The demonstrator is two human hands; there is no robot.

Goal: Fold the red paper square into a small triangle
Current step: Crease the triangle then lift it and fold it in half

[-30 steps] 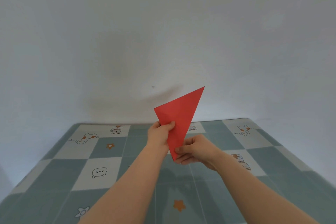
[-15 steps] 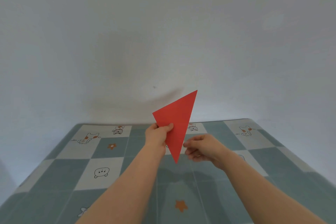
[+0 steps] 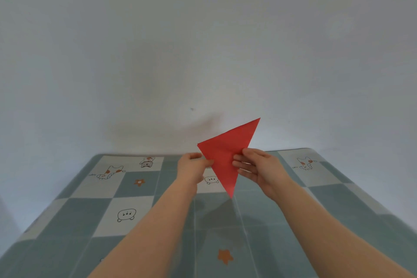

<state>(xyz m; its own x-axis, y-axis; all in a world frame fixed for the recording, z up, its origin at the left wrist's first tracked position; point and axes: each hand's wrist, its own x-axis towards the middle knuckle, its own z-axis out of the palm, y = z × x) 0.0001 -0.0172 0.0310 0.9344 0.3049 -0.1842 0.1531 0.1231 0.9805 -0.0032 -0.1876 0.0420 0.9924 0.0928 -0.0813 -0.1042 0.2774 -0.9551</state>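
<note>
Red paper [image 3: 226, 156], folded to a triangle, was held in air above checkered bench [image 3: 67, 221]. Left hand [image 3: 191, 168] pinched its left edge; right hand [image 3: 257, 168] w/ fingers clamped on right edge.

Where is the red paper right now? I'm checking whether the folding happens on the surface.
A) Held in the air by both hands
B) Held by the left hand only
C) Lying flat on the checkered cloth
A: the red paper is pinched between left hand and right hand, above the checkered cloth.

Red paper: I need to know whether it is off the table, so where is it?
Head view, centre: the red paper is held in the air between left hand and right hand, above the checked table.
</note>
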